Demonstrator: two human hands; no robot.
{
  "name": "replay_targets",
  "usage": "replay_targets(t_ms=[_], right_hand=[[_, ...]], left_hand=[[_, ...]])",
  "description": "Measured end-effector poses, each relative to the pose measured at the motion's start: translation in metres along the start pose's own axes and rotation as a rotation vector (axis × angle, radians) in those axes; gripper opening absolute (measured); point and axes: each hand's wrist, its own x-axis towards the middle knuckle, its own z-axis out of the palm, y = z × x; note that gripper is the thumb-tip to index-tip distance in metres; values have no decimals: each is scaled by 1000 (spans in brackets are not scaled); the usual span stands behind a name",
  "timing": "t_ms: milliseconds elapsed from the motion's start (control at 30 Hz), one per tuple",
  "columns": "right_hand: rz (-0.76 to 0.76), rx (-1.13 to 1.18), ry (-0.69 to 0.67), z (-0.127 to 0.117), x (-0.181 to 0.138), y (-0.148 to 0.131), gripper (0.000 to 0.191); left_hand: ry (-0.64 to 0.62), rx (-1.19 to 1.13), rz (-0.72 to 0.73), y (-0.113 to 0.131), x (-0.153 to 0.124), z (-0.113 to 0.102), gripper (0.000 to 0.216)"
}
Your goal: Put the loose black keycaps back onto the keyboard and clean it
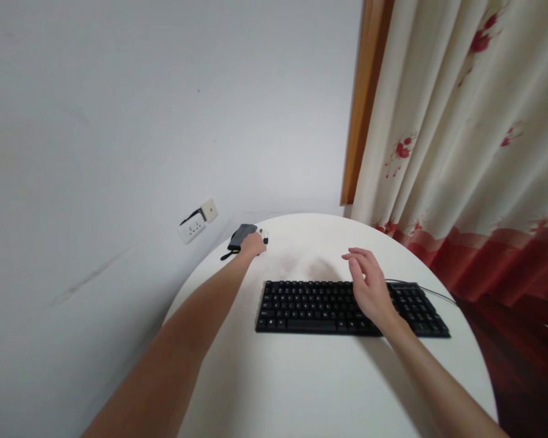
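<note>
A black keyboard (315, 307) lies on the round white table (296, 377). Above its right half hovers my right hand (369, 286), open, fingers stretched loosely toward the left with nothing in them. My left hand (253, 244) reaches to the table's far left, beside a dark grey pouch (244, 234) with a black loop. Its fingers look closed, but what they hold, if anything, is hidden. Just right of that hand are small items, including a small black piece (265, 241), too small to name.
A white wall (119, 121) with a socket (192, 227) runs along the left and back. At the right hangs a floral curtain (461, 152) with a red lower band. The keyboard's thin cable (433, 292) trails toward the table's right edge.
</note>
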Motion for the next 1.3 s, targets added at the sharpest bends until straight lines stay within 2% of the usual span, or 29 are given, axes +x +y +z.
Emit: replay_targets(t_ms=[367, 600, 667, 733, 900, 1000, 1067, 1133, 1167, 1200, 1300], right_hand=[[66, 57, -73, 7, -5, 3, 35], [64, 56, -108, 12, -8, 2, 33], [61, 55, -133, 15, -8, 2, 33], [84, 62, -185, 18, -10, 0, 33], [119, 186, -365, 26, -20, -10, 56], [167, 257, -331, 30, -22, -12, 54], [222, 286, -236, 31, -20, -9, 49], [276, 304, -139, 31, -17, -3, 44], [301, 310, -100, 30, -15, 0, 43], [325, 315, -71, 29, -13, 2, 41], [382, 326, -38, 25, -10, 7, 39]], left_hand=[[-75, 63, 15, 6, -7, -5, 36], [-14, -57, 66, 14, -33, -32, 34], [-4, -110, 132, 25, -49, -39, 28], [-45, -173, 229, 41, -72, -42, 21], [-261, -352, 552, 80, -150, -34, 14], [-375, -459, 729, 92, -176, -29, 16], [-425, -493, 842, 93, -171, -27, 25], [-414, -430, 878, 88, -148, -25, 34], [-321, -340, 831, 84, -133, -23, 34], [-174, -228, 761, 78, -117, -20, 32], [-13, -114, 623, 55, -76, -9, 25]])
